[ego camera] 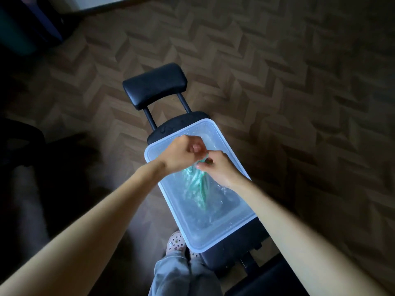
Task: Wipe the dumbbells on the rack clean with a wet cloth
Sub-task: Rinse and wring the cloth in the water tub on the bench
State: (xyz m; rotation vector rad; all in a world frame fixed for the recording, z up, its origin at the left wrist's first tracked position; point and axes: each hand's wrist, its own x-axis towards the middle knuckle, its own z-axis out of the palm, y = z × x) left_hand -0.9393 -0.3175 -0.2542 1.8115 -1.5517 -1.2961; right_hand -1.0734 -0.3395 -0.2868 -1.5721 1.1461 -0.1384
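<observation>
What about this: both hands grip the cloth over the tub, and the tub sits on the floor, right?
One thing is wrong: the head view shows the tub resting on the black bench. The rest holds: the left hand and right hand both grip the cloth over the tub.

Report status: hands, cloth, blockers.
Left hand and right hand both grip cloth. Cloth hangs bunched into tub of water on bench. Dumbbells, rack not in view. Nothing blocking hands.
</observation>
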